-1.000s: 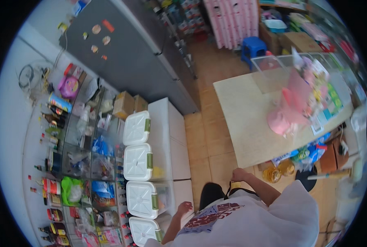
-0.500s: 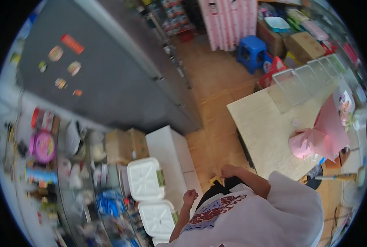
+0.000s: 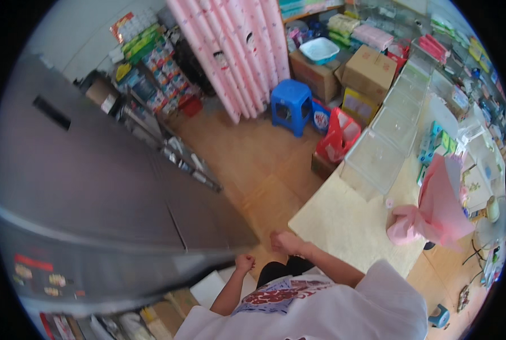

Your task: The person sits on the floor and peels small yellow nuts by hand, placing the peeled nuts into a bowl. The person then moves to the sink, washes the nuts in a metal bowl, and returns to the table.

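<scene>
My left hand [image 3: 245, 262] is held low in front of my body, its fingers curled closed, with nothing seen in it. It is nearest to the grey refrigerator [image 3: 111, 170] on the left. My right hand [image 3: 285, 242], also curled closed with nothing showing in it, hangs beside the near left corner of the pale table [image 3: 332, 221]. Neither hand appears to grip anything. On the table stands a pink paper-wrapped bouquet [image 3: 426, 209], and clear plastic bins [image 3: 375, 156] line its far left side.
A blue stool [image 3: 291, 105] stands ahead on the brown floor [image 3: 236, 153], near a pink curtain [image 3: 236, 56]. Cardboard boxes [image 3: 369, 71] and a red bag [image 3: 341, 136] sit beyond the table. Slim metal-framed racks [image 3: 190, 164] run behind the refrigerator.
My view has moved forward and turned left; the refrigerator now fills the left side and the white-lidded boxes have left view. Both hands remain low and closed.
</scene>
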The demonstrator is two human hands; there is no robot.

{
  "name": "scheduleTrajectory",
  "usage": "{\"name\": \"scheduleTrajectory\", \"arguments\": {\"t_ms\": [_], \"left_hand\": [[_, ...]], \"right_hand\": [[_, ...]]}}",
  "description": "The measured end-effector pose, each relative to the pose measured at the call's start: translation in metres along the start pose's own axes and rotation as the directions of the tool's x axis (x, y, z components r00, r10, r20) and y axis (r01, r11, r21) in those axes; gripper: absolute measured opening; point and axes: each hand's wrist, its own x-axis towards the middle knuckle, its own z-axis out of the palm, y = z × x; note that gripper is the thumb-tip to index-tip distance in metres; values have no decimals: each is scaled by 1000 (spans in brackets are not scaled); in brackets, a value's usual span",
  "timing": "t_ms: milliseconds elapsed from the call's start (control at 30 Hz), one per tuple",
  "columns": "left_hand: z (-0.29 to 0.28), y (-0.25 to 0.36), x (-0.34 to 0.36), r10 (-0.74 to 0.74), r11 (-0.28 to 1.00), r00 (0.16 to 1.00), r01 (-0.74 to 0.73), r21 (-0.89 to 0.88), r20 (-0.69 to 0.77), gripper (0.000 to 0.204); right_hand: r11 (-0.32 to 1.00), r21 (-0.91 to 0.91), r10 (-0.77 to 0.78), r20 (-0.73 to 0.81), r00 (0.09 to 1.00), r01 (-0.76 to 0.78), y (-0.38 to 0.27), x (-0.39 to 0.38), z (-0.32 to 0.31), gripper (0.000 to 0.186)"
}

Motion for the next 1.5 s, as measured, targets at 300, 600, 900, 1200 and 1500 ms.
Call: {"name": "scheduleTrajectory", "arguments": {"t_ms": [300,600,900,1200,1500], "left_hand": [[-49,165,159,247,798,969,-191,572,-22,54],[-130,261,295,33,953,997,-52,298,71,53],[-235,293,437,237,874,971,-195,445,-40,32],[-286,274,514,-47,965,993,17,262,110,21],[-344,255,618,-5,496,899,-379,781,439,11]], "right_hand": [[936,116,347,-467,814,-332,56,19,-93,26],[821,283,567,-498,656,-495,118,140,-126,21],[926,167,364,-167,916,-337,164,370,-205,18],[952,68,299,5,954,-298,219,527,-283,21],[992,103,-85,70,994,78,297,739,-373,21]]}}
